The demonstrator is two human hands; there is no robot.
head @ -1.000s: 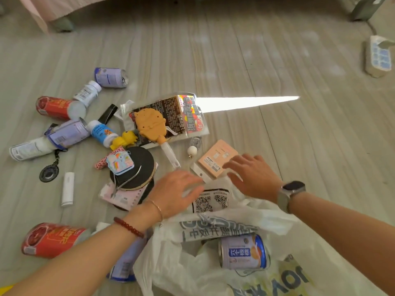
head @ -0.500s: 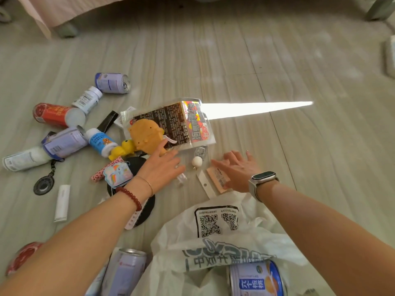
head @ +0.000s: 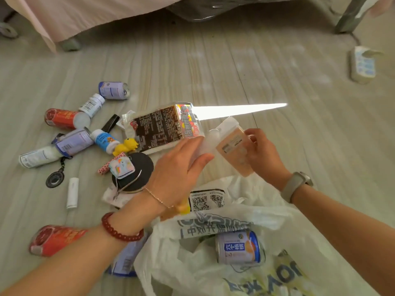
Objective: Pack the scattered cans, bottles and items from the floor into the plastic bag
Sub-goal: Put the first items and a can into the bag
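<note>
- Peach-coloured flat packet with a clear hang tab (head: pixel 234 146) is pinched in the right hand (head: pixel 261 155), thumb on its front and fingers curled behind; it is lifted off the floor, above the bag's far edge.
- Left hand (head: pixel 178 169), just left of the packet, has straight fingers laid over a pale translucent item (head: pixel 205 149); whether the thumb grips it cannot be told. A yellow piece (head: pixel 183 207) shows under the wrist.
- White plastic bag with a QR code and dark print (head: pixel 213 263) lies open near the camera, below both hands, with a blue-and-white drink can (head: pixel 238 247) on its side inside.
- Beyond the left hand lies a clear snack pouch with a brown and red label (head: pixel 162 128) on the pale wooden floor (head: pixel 299 167).
- Left of it sit a yellow toy duck (head: pixel 126 146), a black round disc (head: pixel 139 174) with a small pastel pouch (head: pixel 121 169) on it, and a blue-labelled white bottle (head: pixel 104 139).
- Farther left are a lavender can (head: pixel 114 90), a red can (head: pixel 64 119), a white pill bottle (head: pixel 92 105) and a white tube (head: pixel 72 192).
- Another red can (head: pixel 55 240) lies near, left of the left forearm.
</note>
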